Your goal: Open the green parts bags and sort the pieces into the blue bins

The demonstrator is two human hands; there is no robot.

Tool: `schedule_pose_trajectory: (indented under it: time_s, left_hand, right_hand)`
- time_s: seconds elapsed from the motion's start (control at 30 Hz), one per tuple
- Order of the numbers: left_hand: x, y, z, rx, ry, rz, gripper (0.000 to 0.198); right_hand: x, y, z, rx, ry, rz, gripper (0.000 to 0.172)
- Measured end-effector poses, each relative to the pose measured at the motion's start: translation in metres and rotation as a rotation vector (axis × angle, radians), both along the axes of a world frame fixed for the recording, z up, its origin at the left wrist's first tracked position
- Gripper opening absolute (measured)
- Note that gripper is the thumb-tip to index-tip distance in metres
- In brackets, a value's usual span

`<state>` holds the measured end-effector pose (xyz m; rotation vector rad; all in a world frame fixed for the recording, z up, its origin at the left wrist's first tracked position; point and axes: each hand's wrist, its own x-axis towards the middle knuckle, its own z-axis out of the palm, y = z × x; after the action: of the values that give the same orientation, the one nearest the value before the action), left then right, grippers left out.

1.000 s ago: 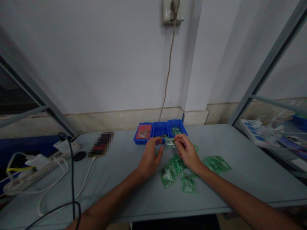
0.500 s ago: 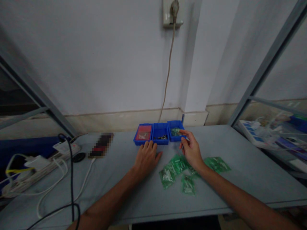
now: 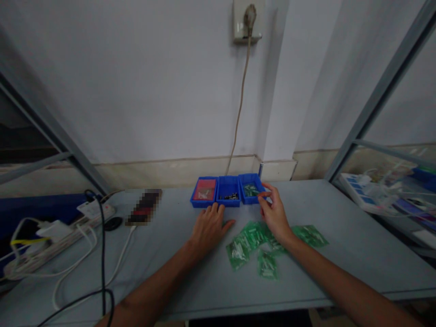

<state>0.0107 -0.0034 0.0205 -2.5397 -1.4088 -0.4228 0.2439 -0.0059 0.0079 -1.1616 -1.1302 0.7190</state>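
Note:
My left hand [image 3: 208, 223] lies palm down on the table, fingers out and thumb spread. Its fingertips are by the front edge of the left blue bin [image 3: 203, 204], which holds a red piece and a small clear packet. In the middle blue bin [image 3: 229, 184] lie several small dark and shiny parts. My right hand [image 3: 275, 213] is at the right front corner of the right blue bin [image 3: 250, 178], fingers bent and apart, with nothing visible in them. Inside that bin are greenish pieces. Several green plastic packets [image 3: 252, 236] of small parts lie below my right wrist, partly hidden by it.
On the left are a blurred-out phone [image 3: 145, 207] on a white cable, a black round object [image 3: 113, 223] and a power strip [image 3: 51, 247] with plugs. A black cable [image 3: 103, 254] crosses the left foreground. Metal posts [image 3: 361, 118] stand at both sides, with a wall behind.
My right hand has drawn back from over the right bin to its right front corner. The left hand stays nearly where it was, and the bins and packets keep their places.

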Motion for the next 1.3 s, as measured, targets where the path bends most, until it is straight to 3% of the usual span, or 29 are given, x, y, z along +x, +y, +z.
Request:
schedule_pose_trajectory:
  time_s: [0.27, 0.4, 0.57, 0.7, 0.77, 0.97, 1.13, 1.3]
  left_hand:
    - [0.003, 0.000, -0.006, -0.093, -0.114, -0.158, 0.018]
    - [0.003, 0.002, -0.008, -0.161, -0.300, -0.199, 0.011]
    - [0.005, 0.005, -0.008, -0.159, -0.702, -0.243, 0.012]
    - [0.008, 0.004, -0.007, -0.235, -0.880, -0.197, 0.011]
    - [0.009, 0.003, -0.005, -0.268, -0.910, -0.195, 0.011]
    - [0.010, -0.001, -0.002, -0.388, -0.989, -0.205, 0.020]
    - [0.011, 0.001, -0.003, -0.487, -1.034, -0.295, 0.043]
    - [0.009, 0.000, 0.002, -0.464, -0.893, -0.312, 0.022]
  right_hand:
    - [-0.009, -0.007, -0.003, 0.002, -0.148, 0.167, 0.023]
    - [-0.013, -0.014, 0.000, 0.040, -0.273, 0.255, 0.019]
    - [-0.018, -0.025, 0.011, 0.106, -0.437, 0.455, 0.016]
    - [-0.020, -0.031, 0.019, 0.103, -0.408, 0.687, 0.022]
    - [-0.020, -0.032, 0.018, 0.068, -0.376, 0.738, 0.024]
    - [-0.019, -0.026, 0.007, -0.016, -0.308, 0.553, 0.026]
    - [-0.015, -0.021, 0.007, 0.050, -0.297, 0.424, 0.015]
    - [-0.018, -0.023, 0.011, 0.111, -0.247, 0.339, 0.013]
